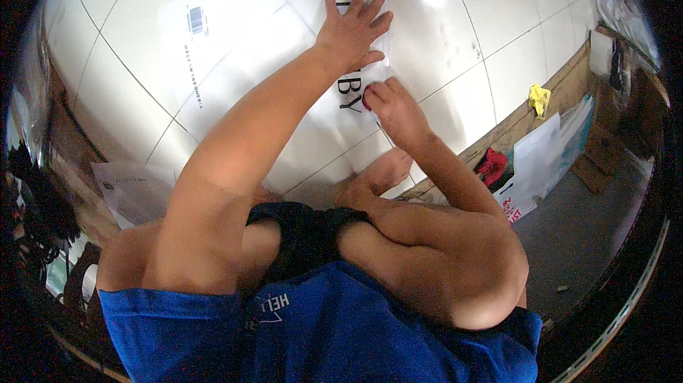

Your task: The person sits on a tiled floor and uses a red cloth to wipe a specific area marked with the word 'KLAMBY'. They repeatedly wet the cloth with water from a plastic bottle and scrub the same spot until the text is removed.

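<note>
Head view: a clear sheet with black letters (356, 91) is pinned flat on the white tiled floor (142, 34) by the left hand (352, 27), fingers splayed, while just below it a small red object (366, 97) is pinched in the right hand (391, 109), fingers closed.

A glossy cream-white tiled surface (213, 41), crossed by thin dark grout lines, is seen across the upper frame. A clear sheet (370, 63) bearing black letters is laid at upper centre. A small red object (367, 97) is pinched by the right hand (391, 109). A yellow cloth (539, 98) is found at upper right, a red cloth (491, 166) at centre right. Blue fabric (341, 333) with white print fills the lower frame, black shorts (306, 237) above it.
</note>
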The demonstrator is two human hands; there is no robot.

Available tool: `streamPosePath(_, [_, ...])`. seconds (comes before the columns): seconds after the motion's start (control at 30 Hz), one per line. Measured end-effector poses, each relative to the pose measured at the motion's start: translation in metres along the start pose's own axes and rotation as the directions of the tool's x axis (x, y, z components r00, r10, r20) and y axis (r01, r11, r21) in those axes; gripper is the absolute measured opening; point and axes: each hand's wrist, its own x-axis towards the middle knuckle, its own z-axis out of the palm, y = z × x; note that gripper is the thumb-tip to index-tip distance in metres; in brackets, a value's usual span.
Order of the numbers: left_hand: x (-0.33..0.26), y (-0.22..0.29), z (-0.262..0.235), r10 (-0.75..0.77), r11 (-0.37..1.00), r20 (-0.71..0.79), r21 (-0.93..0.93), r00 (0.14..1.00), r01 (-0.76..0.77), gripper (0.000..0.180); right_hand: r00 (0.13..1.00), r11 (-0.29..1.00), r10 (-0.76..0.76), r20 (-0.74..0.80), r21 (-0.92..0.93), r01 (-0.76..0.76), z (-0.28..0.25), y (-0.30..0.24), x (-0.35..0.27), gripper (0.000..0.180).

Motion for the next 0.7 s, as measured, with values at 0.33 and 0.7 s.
streamPosePath(0.33, [0.015, 0.008, -0.003, -0.045, 0.998, 0.010, -0.050, 0.999, 0.046, 0.075, 0.982, 0.951, 0.181, -0.059, 0.265, -0.160, -0.008, 0.015, -0.032, 0.008])
streamPosePath(0.7, [0.023, 0.006, 0.008, -0.039, 0.997, -0.084, -0.067, 0.996, 0.034, 0.075, 0.993, 0.996, -0.049, -0.111, -0.077, 0.041, -0.017, 0.035, 0.014, 0.013])
